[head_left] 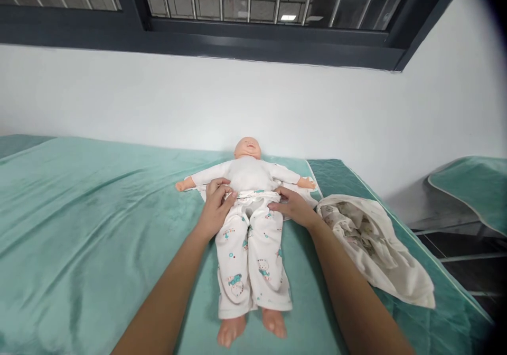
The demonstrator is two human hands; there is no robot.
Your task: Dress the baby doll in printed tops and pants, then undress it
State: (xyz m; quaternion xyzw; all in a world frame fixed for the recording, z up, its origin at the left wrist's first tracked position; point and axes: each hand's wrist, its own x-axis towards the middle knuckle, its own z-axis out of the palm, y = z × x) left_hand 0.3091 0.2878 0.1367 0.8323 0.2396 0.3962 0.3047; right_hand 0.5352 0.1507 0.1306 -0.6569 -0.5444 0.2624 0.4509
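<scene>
A baby doll (pixel 248 173) lies on its back, head toward the wall and arms stretched out to the sides. It wears a white top and white pants (pixel 253 260) printed with small cartoon animals; its bare feet stick out of the leg ends. At the left side of the waistband, my left hand (pixel 217 203) has its fingers curled over the edge of the pants. My right hand (pixel 292 205) grips the waistband's other side between thumb and fingers. White cloth spreads out beneath the doll's back and shows beside both hands.
A crumpled white cloth (pixel 380 244) with a printed inside lies right of my right forearm. A green sheet (pixel 99 228) with folds covers the bed. Behind the doll rise a white wall (pixel 158 101) and a barred window. Another green-covered surface (pixel 475 186) stands at far right.
</scene>
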